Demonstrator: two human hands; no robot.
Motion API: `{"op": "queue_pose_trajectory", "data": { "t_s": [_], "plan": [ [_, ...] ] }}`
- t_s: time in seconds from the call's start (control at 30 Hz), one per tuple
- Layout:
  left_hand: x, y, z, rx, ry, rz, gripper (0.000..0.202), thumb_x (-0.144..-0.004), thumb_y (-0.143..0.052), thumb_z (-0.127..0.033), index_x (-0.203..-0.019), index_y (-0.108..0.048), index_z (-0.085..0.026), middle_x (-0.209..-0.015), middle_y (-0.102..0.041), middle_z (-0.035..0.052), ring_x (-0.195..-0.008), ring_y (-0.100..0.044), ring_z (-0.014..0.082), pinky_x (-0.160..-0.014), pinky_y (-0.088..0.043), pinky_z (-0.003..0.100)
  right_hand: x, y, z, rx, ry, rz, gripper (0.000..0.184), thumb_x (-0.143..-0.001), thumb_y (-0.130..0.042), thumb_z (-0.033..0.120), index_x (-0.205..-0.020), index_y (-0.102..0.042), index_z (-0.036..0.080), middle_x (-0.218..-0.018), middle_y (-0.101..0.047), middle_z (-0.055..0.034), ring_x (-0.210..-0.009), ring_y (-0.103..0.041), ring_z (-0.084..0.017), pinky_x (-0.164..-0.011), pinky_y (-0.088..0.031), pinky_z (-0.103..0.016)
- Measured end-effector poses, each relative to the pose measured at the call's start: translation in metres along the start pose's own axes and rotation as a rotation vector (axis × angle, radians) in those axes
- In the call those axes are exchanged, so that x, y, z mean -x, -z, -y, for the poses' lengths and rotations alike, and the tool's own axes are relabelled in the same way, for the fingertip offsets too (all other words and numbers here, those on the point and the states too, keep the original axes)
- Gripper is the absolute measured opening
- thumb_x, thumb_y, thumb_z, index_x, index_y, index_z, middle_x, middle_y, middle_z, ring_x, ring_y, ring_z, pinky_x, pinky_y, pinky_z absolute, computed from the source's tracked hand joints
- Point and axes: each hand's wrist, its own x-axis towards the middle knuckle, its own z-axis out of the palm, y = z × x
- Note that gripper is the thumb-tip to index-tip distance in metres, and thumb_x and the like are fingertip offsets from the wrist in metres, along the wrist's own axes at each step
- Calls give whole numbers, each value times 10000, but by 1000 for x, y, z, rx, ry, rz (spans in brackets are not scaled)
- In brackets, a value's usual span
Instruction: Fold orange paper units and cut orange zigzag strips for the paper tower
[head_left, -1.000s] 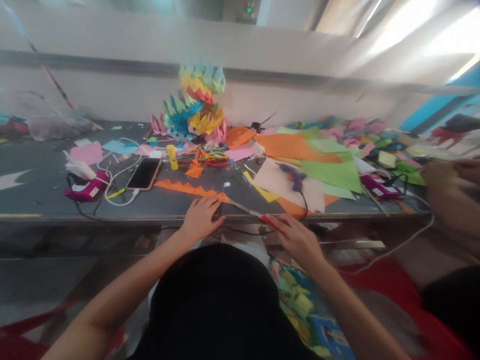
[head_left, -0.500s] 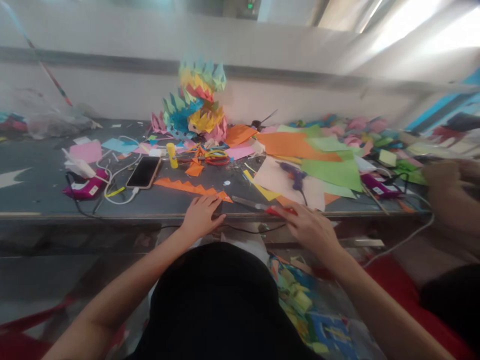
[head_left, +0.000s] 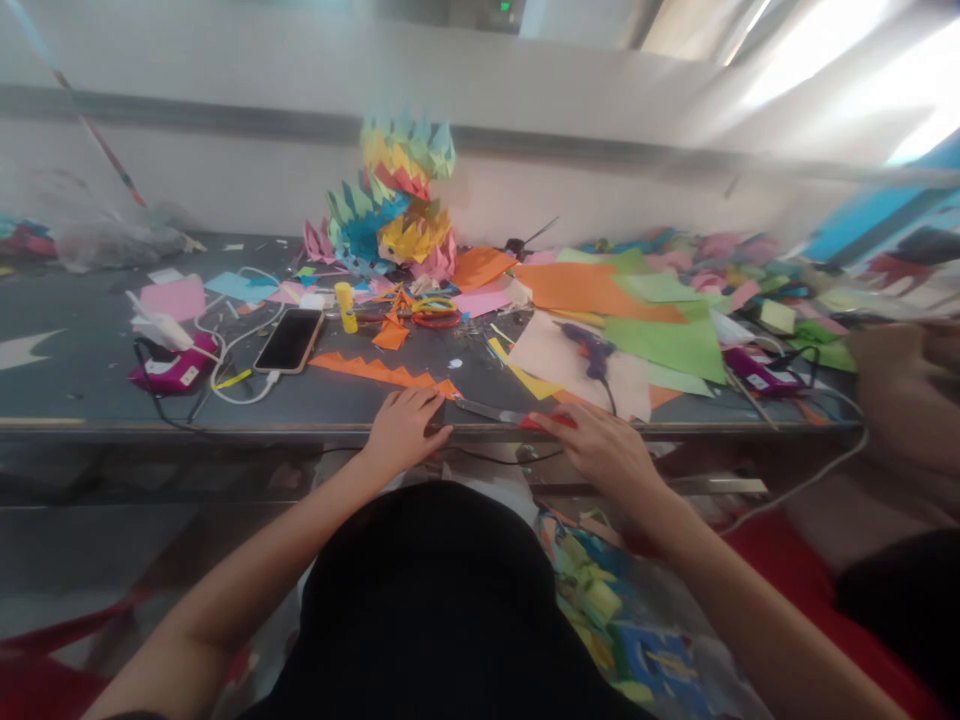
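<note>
My left hand [head_left: 403,428] lies with fingers stretched out on the right part of an orange zigzag-edged paper strip [head_left: 360,371], pressing it to the table near the front edge. Its thumb stands apart from the fingers. Closed around the red handle of a knife [head_left: 491,411] is my right hand [head_left: 609,445]. The long grey blade points left, and its tip meets the right end of the strip close to my left fingertips. Just behind the strip lie small orange folded paper pieces [head_left: 391,331].
A phone [head_left: 291,340] on a white cable and a yellow glue stick [head_left: 346,307] lie left. Behind stands a colourful folded-paper figure [head_left: 405,210]. A glue gun [head_left: 591,352] rests on paper sheets [head_left: 660,345] at right. Another person's arm [head_left: 904,400] is far right.
My right hand has moved slightly left with the knife, bringing the blade tip onto the strip's right end. My left hand keeps its place on the strip.
</note>
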Motion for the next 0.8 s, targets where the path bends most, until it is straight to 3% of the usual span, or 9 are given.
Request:
{"op": "queue_pose_trajectory", "data": {
  "t_s": [0.47,0.8],
  "plan": [
    [0,-1,0,5,-4,-9,434,-840,-481,-437,-1176,-556,-173,-1214,-576,71,-1110,-497,233,-916,-386,385,0,6,-2,-4,-35,-81,458,-758,-488,84,-1115,-627,336,-991,-629,-16,-827,-560,-155,-614,-367,-241],
    [1,0,-1,2,2,-7,441,-848,-462,-448,-1176,-553,-169,-1227,-569,66,-1120,-490,230,-917,-378,379,-1,0,-5,-28,-14,-51,449,-764,-481,90,-1110,-630,336,-1001,-628,-11,-828,-559,-151,-605,-360,-238]
  ]
}}
